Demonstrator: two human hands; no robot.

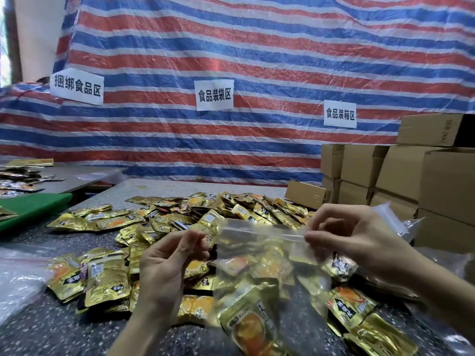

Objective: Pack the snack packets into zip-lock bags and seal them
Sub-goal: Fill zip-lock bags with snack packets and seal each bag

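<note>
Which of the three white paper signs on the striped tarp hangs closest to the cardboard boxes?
The rightmost white paper sign, lowest of the three, just left of the stacked brown cardboard boxes; the other two hang farther left.

Even daylight, wide-angle bending, blurred foreground

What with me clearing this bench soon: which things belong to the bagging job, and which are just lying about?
In the job: zip-lock bag, pinched at its mouth by left hand and right hand; gold packet inside it; pile of snack packets on the table.
Lying about: cardboard boxes, green board, paper signs, striped tarp.
</note>
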